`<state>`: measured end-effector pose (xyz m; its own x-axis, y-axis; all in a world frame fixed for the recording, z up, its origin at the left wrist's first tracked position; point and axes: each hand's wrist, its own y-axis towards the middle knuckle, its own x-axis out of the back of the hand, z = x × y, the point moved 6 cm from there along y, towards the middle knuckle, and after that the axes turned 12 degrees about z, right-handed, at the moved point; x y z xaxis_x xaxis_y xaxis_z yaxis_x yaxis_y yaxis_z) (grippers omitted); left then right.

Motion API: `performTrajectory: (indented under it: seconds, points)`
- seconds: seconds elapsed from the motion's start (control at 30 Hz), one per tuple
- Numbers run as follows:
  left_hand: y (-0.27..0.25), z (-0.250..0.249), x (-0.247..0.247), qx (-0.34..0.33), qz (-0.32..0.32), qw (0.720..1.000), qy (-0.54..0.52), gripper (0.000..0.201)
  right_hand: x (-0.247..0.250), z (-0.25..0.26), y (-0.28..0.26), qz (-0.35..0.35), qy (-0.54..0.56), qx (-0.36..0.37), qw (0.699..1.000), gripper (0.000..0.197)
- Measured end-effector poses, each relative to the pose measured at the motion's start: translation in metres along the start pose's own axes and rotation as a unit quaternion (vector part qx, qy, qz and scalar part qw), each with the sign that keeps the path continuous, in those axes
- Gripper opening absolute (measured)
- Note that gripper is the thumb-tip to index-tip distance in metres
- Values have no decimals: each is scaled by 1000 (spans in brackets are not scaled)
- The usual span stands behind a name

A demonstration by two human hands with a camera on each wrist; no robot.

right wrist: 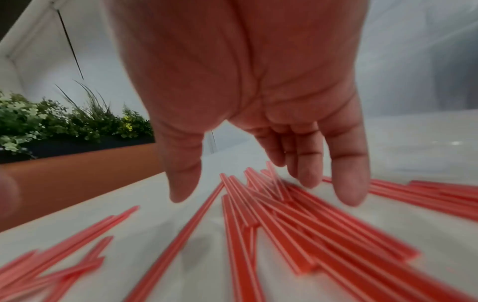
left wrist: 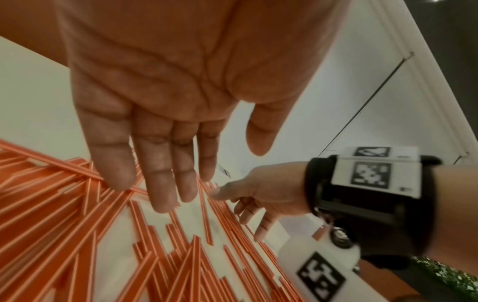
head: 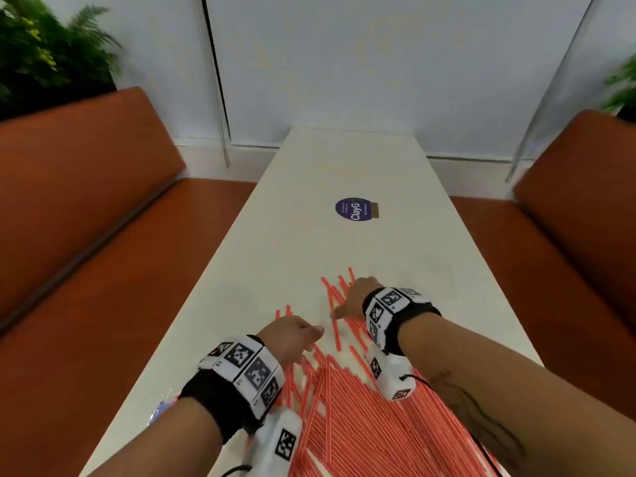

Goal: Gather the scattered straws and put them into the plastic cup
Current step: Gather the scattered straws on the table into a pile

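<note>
We see red straws spread across our end of the white table. Our left hand lies on them at seven o'clock, our right hand at five; a purple sticker sits toward twelve.

Head view high above; wrist views close, sharing the straws

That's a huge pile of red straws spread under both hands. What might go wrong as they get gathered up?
1. The straws reach close to the table edge on the left, so a sweep by the left hand may knock some off toward the orange bench.
2. They lie crossed at many angles, so the right hand, fingers open, may scoop an untidy bundle.
3. No cup can be clearly made out, so reaching it may take a search.
</note>
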<state>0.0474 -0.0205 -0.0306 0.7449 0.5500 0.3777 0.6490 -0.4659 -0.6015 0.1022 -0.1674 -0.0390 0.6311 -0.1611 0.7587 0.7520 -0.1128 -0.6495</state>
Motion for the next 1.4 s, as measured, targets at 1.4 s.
performTrajectory:
  seconds: [1.4]
  points:
    - [36, -43, 9, -68, -69, 898, -430, 34, -1, 30, -51, -105, 170, 216, 956, 35]
